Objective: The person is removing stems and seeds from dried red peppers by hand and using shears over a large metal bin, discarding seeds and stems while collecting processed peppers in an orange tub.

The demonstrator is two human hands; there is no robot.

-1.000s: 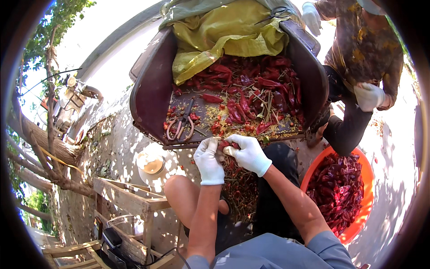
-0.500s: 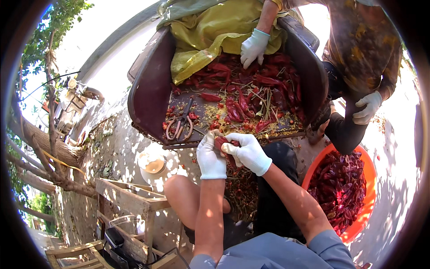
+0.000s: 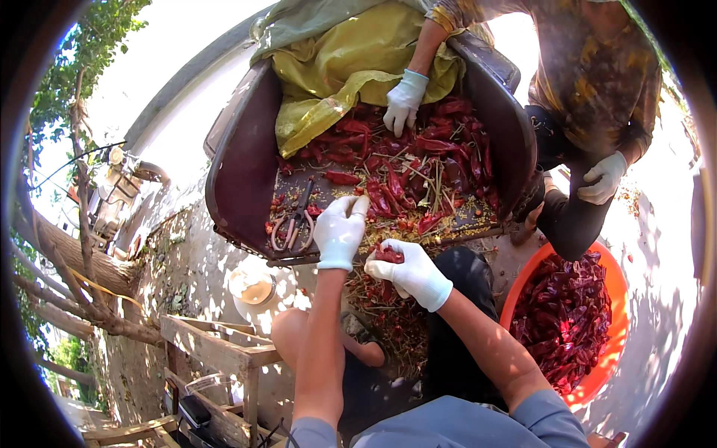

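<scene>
My right hand, in a white glove, is closed around a dried red chili pepper in front of the cart's near edge. Farther up and to the left, my gloved left hand hangs over that edge with its fingertips pinched together; whether anything is between them is hidden. Beyond both hands, red chili peppers lie in the dark cart bed among stems and yellow seeds. A pair of scissors rests on the bed left of my left hand.
An orange tub full of dried chilies stands on the right. Across the cart, a co-worker's gloved hand touches the peppers; the other rests near a knee. Yellow cloth covers the back. A wooden frame stands lower left.
My hands have come apart: the left moved left and up, the right slightly down, keeping the chili pepper. The co-worker's hand over the cart shifted slightly; the whole view shifted a little too.
</scene>
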